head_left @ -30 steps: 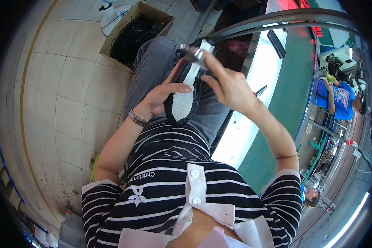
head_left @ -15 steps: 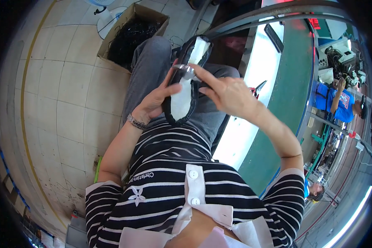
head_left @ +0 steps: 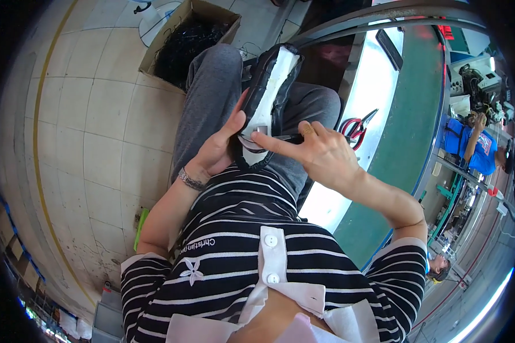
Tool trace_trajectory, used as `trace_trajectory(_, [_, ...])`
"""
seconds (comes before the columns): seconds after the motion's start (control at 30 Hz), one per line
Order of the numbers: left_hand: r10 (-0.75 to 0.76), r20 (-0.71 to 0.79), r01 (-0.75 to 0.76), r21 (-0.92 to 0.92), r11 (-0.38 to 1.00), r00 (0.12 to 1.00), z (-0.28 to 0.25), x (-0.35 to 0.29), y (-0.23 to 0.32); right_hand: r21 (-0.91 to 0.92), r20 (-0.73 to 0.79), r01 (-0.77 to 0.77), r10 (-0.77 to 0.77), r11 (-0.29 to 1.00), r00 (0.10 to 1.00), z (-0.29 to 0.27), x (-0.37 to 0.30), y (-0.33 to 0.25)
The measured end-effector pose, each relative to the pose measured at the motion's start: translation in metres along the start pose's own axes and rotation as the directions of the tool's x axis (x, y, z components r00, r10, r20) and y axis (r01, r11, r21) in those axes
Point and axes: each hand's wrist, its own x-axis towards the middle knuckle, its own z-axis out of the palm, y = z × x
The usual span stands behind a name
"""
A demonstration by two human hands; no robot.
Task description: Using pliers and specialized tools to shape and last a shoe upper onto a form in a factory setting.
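Observation:
A black shoe upper (head_left: pixel 261 97) rests sole side up over my lap, its white insole board showing down the middle and its black edges gathered around it. My left hand (head_left: pixel 217 146) grips it by the left side near the end closest to me, thumb along the edge. In my right hand (head_left: pixel 320 151) is a hammer (head_left: pixel 257 136) with a shiny metal head and a dark handle. My forefinger stretches along to the head, which lies over the near part of the white board. The palm hides most of the handle.
Red-handled pliers (head_left: pixel 356 130) and a dark phone (head_left: pixel 389 50) lie on the bright bench (head_left: pixel 349 171) to my right, beside a green surface (head_left: pixel 397 120). A cardboard box (head_left: pixel 232 24) of black scraps stands on the floor ahead. A co-worker in blue (head_left: pixel 480 150) sits far right.
The hammer head has moved toward me along the white board, from its middle to its near end. My right hand has come nearer, and the pliers now show fully.

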Motion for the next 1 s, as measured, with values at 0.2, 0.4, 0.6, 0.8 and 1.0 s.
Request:
trace_trajectory(0.2, [0.157, -0.094, -0.132, 0.232, 0.964, 0.983, 0.003, 0.003, -0.013, 0.072, -0.071, 0.084, -0.079, 0.994, 0.994, -0.003, 0.006, 0.020])
trace_trajectory(0.4, [0.324, -0.096, -0.265, 0.387, 0.883, 0.941, -0.009, 0.003, -0.028, 0.324, -0.067, 0.037, -0.016, 0.945, 0.998, -0.065, 0.010, 0.006])
trace_trajectory(0.6, [0.076, -0.081, -0.047, 0.315, 0.948, 0.994, -0.010, 0.002, -0.015, 0.164, 0.033, -0.005, -0.001, 0.986, 0.999, -0.003, 0.025, 0.013])
trace_trajectory(0.8, [0.130, -0.025, -0.107, 0.428, 0.897, 0.991, -0.014, 0.003, -0.016, 0.298, -0.240, 0.064, 0.010, 0.953, 0.971, -0.009, 0.020, 0.007])
trace_trajectory(1.0, [0.123, -0.060, -0.090, 0.400, 0.912, 0.991, -0.005, -0.005, -0.007, 0.185, 0.014, -0.024, 0.022, 0.982, 1.000, -0.019, 0.031, 0.009])
